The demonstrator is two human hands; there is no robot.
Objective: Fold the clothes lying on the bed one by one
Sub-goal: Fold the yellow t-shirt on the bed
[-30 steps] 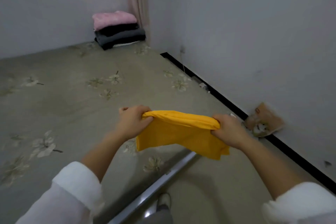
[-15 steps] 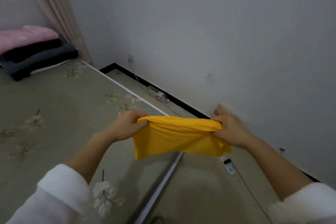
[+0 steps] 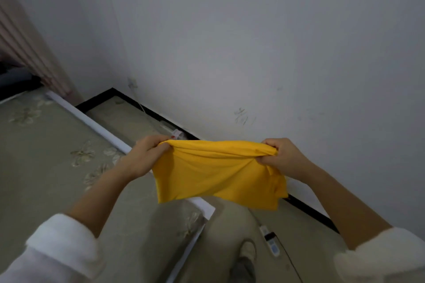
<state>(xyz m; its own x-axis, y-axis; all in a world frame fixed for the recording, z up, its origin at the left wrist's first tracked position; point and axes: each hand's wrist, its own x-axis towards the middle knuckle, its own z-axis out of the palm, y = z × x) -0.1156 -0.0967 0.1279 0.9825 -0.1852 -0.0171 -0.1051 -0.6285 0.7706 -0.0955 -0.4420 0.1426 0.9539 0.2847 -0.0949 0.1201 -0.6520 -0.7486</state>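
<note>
Held aloft beside the olive floral-print bed [image 3: 46, 156]: folded yellow fabric garment [image 3: 218, 174], top edge gripped by left hand [image 3: 143, 156] and right hand [image 3: 284, 156]. Seemingly nearly folded; not yet laid down.

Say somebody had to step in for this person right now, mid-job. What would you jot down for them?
Left hand: grips the left end of the yellow garment along its top edge.
Right hand: grips the right end.
Garment: hangs in the air between the hands, past the edge of the bed, over the floor by the wall. It looks doubled over.
Done: picked up, seemingly part-folded.
Left: finish the fold and set it down on the bed. No other unfolded clothes are in view.
</note>
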